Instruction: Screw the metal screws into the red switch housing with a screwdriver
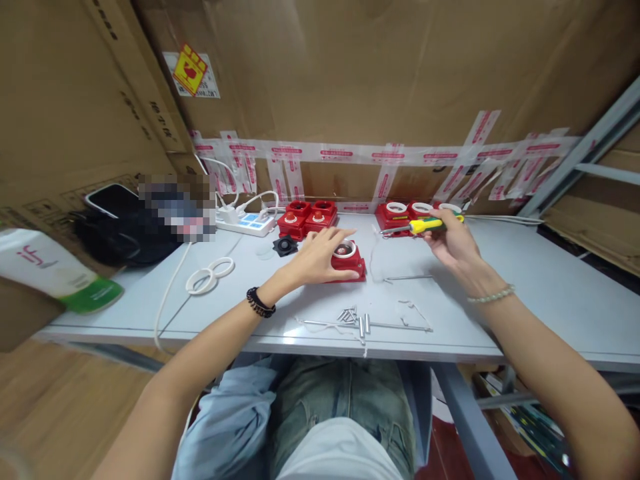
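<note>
My left hand (320,257) has its thumb and fingers around a red box with a white ring (356,262) at the middle of the table. In my right hand (450,243) is a screwdriver with a yellow and green handle (425,225), its metal shaft pointing left above the table. Behind it stand red units with white rings (397,208). Further left are red boxes with red knobs (294,222) and a black square part (285,246). Small metal screws (349,314) and metal rods (400,326) lie near the front edge.
On the left are two white rings (201,281), a white and green tube (60,270), a black bag (120,233) with a phone (113,200), and a white power strip (250,223). Cardboard (350,73) rises behind the table (550,300). A white cable (167,293) hangs over the front edge.
</note>
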The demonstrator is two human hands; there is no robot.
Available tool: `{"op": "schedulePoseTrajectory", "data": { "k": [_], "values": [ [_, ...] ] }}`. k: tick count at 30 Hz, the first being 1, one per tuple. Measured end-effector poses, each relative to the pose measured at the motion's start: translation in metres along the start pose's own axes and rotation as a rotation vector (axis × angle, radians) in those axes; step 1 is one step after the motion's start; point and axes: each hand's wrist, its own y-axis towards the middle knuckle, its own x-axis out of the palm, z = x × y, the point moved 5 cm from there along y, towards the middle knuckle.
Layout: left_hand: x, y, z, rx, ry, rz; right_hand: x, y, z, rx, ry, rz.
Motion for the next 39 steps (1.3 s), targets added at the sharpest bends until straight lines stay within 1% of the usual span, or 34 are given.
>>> {"op": "schedulePoseTrajectory", "data": {
  "k": [1, 3, 5, 8, 11, 15, 21, 29, 39],
  "values": [
    [0.003, 0.000, -0.004, -0.009, 0.005, -0.055, -0.003, 0.002, 0.001, 0.008, -0.006, 0.008],
    [0.003, 0.001, -0.011, -0.019, -0.037, -0.095, -0.007, 0.006, 0.003, 0.017, -0.010, 0.026],
    [-0.003, 0.002, -0.016, -0.024, -0.110, -0.061, -0.009, 0.008, 0.005, 0.024, -0.008, 0.039],
    [-0.017, 0.003, -0.022, -0.034, -0.195, 0.031, -0.009, 0.008, 0.008, 0.037, -0.003, 0.039],
    [-0.028, 0.002, -0.020, -0.017, -0.250, 0.083, -0.007, 0.007, 0.011, 0.052, -0.007, 0.021],
    [-0.033, 0.002, -0.013, 0.020, -0.304, 0.131, -0.006, 0.005, 0.013, 0.052, -0.019, -0.002],
    [-0.036, 0.002, -0.011, 0.022, -0.371, 0.200, -0.005, 0.001, 0.014, 0.040, -0.041, -0.031],
    [-0.035, 0.002, -0.012, 0.013, -0.392, 0.209, -0.003, -0.003, 0.015, 0.032, -0.064, -0.057],
    [-0.035, 0.002, -0.011, 0.026, -0.365, 0.208, -0.003, -0.002, 0.014, 0.000, -0.092, -0.071]
  ]
}}
